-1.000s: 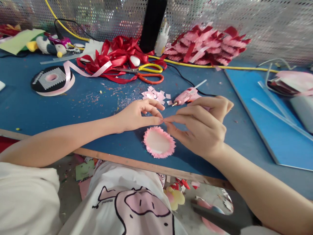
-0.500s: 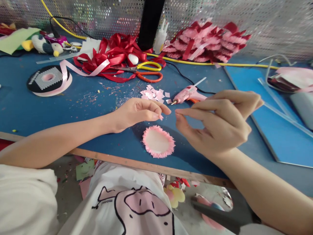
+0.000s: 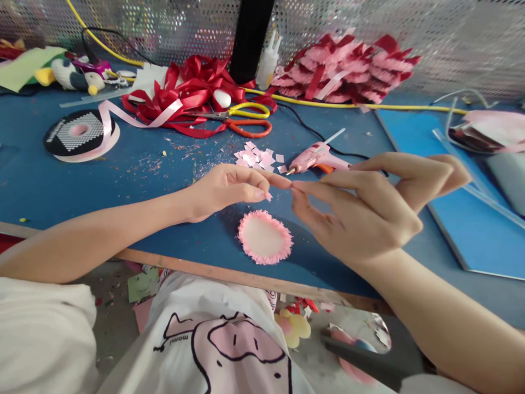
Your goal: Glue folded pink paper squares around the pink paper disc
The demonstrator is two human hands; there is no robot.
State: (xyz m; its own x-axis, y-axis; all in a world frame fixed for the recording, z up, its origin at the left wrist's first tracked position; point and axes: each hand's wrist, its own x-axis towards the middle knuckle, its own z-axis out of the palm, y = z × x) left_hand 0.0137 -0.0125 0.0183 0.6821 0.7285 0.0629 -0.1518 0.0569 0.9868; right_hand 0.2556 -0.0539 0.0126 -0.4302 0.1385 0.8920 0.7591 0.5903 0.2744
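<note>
Between the thumb and curled fingers of my left hand is a tiny pink ribbon piece. Its index finger points right, toward my right hand. The right thumb and index finger pinch together at that left fingertip, touching it; anything between them is too small to make out. Just below both hands, a white oval disc with a frilly pink edge lies flat on the blue table. Cut pink ribbon squares are heaped behind my left hand. A pink glue gun rests behind my right hand.
A pink ribbon spool lies at the left. Scissors rest by tangled red ribbon. At the back are a small bottle and a pink-and-red frilly pile. A blue board lies at right.
My right hand has moved slightly left, and its fingertips now meet my left index finger, which has stretched out a little. The oval disc stays in place.
</note>
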